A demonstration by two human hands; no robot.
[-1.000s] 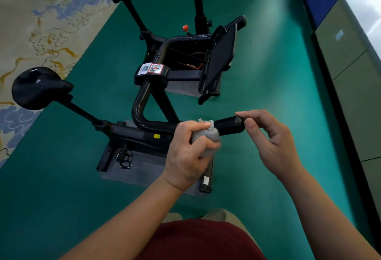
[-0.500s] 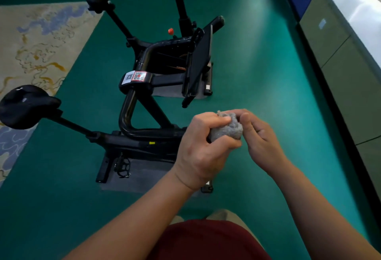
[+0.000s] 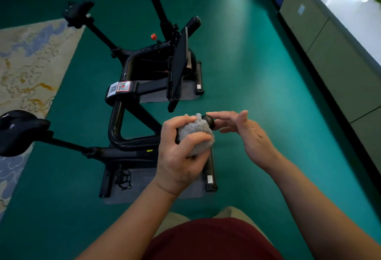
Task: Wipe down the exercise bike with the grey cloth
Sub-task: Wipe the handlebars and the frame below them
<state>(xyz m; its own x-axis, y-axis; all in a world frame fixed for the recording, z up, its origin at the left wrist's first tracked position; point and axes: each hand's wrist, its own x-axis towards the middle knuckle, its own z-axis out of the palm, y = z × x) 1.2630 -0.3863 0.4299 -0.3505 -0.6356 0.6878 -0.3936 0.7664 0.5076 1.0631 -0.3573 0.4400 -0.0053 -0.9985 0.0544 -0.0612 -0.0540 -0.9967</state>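
Observation:
A black exercise bike [image 3: 123, 127] stands on the green floor in front of me, its saddle [image 3: 19, 129] at the left. My left hand [image 3: 179, 156] grips the fluffy grey cloth [image 3: 194, 133], wrapped round the near handlebar. Only the round black tip of that handlebar [image 3: 209, 121] pokes out past the cloth. My right hand [image 3: 245, 133] hovers just right of the tip, palm turned up, fingers straight and loosely spread, holding nothing.
A second black bike with a tablet screen [image 3: 179, 67] stands just behind the first. A patterned beige rug [image 3: 26, 63] lies at the left. Grey-green cabinets [image 3: 338, 67] with a white top run along the right wall. A grey mat [image 3: 144, 189] lies under the near bike.
My left hand slid the cloth along the handlebar to its end. My right hand let go of the handlebar tip, touched the cloth, then drew back and opened.

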